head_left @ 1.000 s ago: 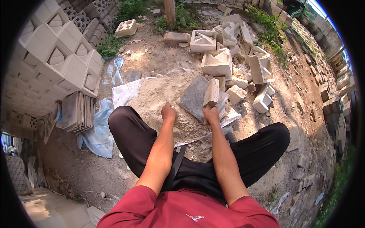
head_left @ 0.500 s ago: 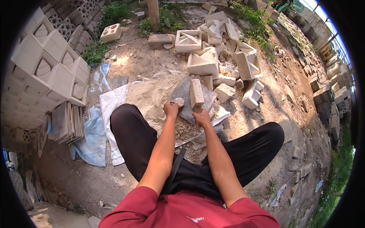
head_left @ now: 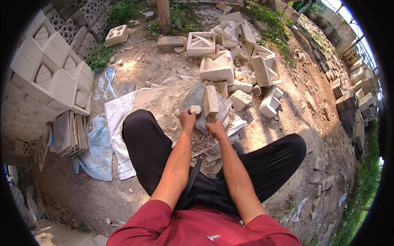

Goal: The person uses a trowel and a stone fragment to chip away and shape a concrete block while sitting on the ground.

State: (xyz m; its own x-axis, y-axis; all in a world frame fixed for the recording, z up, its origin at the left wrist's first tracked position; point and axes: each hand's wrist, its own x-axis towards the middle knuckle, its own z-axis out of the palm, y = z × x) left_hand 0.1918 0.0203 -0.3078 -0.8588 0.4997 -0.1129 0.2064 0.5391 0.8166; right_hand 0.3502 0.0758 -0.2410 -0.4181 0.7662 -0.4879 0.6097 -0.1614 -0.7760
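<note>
My left hand [head_left: 187, 119] is closed on a small pale chunk of broken block [head_left: 195, 109], at the left part of a flat grey slab [head_left: 224, 107]. In my right hand [head_left: 216, 128] is the handle of a mallet with a long, pale, block-shaped head [head_left: 211, 99]. That head is just right of the chunk and over the slab; whether it touches the slab I cannot tell. Crushed pale rubble [head_left: 158, 102] lies heaped left of the slab, on a white woven sheet [head_left: 119, 112].
Broken decorative blocks [head_left: 217, 65] are piled beyond the slab. Stacked pale blocks [head_left: 53, 78] rise at the left, with thin boards [head_left: 72, 133] and a blue sheet [head_left: 98, 151] below them. A wooden post [head_left: 163, 16] stands at the far side. Grey blocks [head_left: 349, 106] line the right.
The chunk in my left hand shows a different, larger face, and the fingers around it have shifted slightly. The mallet has hardly moved. The whole view has shifted a little.
</note>
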